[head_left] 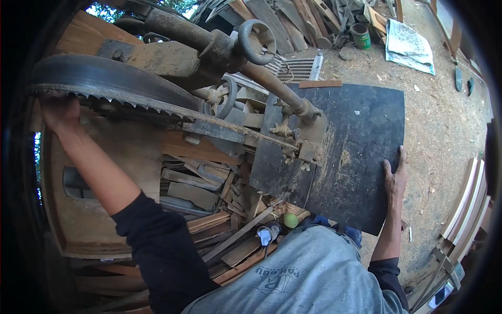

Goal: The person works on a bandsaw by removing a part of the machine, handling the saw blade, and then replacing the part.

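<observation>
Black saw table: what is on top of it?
Sawdust is scattered over the black table, a wood strip lies along its far edge, and the right hand touches its right edge. The metal guide hides the surface below it.

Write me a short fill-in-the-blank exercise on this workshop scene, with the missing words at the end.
1. The hand on the edge of the black saw table is the person's ____ one.
2. The other hand is up by the large wheel, along whose rim runs a toothed saw ____.
3. The can near the leaning boards is coloured ____.

Missing words: right; blade; green.
</observation>
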Available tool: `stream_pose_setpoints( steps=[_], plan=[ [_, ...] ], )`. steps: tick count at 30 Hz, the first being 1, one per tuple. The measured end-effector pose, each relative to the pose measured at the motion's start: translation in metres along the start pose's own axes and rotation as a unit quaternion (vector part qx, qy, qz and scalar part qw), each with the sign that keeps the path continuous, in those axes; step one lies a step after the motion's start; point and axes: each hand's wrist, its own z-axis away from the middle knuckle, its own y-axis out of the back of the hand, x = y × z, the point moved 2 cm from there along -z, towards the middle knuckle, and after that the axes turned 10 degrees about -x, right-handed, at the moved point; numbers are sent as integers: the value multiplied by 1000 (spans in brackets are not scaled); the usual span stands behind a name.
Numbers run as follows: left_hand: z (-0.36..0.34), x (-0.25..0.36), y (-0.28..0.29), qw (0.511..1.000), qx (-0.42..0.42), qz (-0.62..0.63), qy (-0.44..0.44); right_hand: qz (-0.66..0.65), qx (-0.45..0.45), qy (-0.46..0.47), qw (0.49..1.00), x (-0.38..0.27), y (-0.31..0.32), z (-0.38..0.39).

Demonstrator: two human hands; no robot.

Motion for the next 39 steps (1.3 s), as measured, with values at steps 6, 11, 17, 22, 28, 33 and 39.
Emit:
stream_pose_setpoints(
  steps=[6, 11, 17, 22, 28, 33, 39],
  plan=[
    [38, -15, -48, 982, 89, -11, -165, 40, 7, 27, 999, 4, -2, -2],
    [61, -34, -65, 963, 105, -150, -196, 72, 3, 9, 997, 4, -2, -5],
    [124, -73, -102, 913, -14, -289, -286, 63, 6, -8, 998, 5, -3, -7],
    [190, -128, -57, 776, -99, -550, -293, 64, 16, 15, 998, 13, -6, -6],
    [208, -157, -14, 668, -190, -613, -376, 74, 20, -1, 997, 18, -4, -9],
    [115, -84, 90, 725, 160, -616, -261, 74, 24, 9, 997, 23, -7, -8],
    [-41, -48, 173, 880, 113, -457, -62, 74, 15, -13, 997, 17, -6, -6]
  ],
)
